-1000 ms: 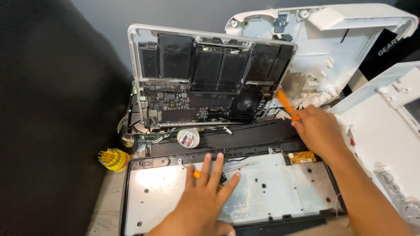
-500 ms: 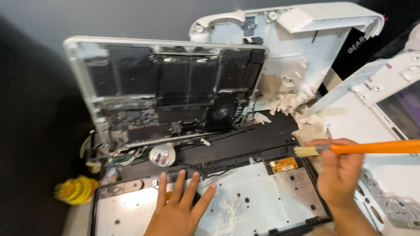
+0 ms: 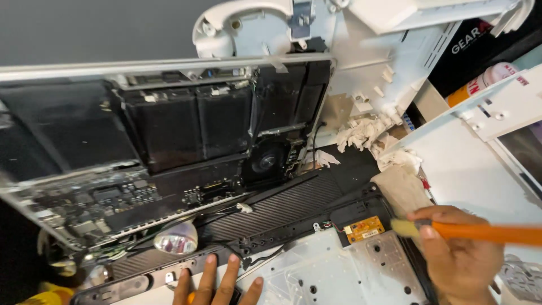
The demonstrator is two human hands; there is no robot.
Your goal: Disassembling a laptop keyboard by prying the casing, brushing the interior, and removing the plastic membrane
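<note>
Brush point(image 3: 480, 231) swung level (bristles pointing left)

A plain grey wall point(image 3: 101, 28) fills the upper left. To the right of it, white plastic housing panels point(image 3: 395, 51) lean upright, with a black box point(image 3: 480, 51) further right. Lighting is even and diffuse.

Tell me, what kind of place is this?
Probably an electronics repair bench. An opened laptop shows its battery cells and circuit board, white casings lie about, and the right hand holds an orange-handled brush.
</note>
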